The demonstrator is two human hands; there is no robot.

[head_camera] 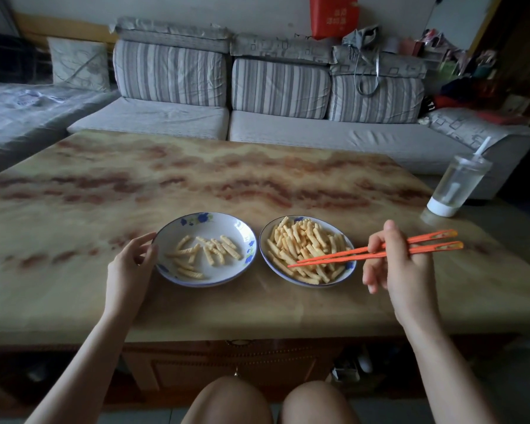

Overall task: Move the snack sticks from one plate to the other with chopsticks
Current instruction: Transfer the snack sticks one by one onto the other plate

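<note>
While the right hand [401, 264] is gripping orange chopsticks [374, 252], their tips are pointing leftward over the full right plate [348, 270]. Snack sticks [303, 249]: pale, ridged, heaped crisscross there; a few lying on the left plate [211, 221], which the left hand [132, 267] is steadying at its rim.

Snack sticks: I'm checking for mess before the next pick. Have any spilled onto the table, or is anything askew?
Nothing stands out. All snack sticks lie inside the two plates, none on the table. The chopsticks carry nothing.
</note>
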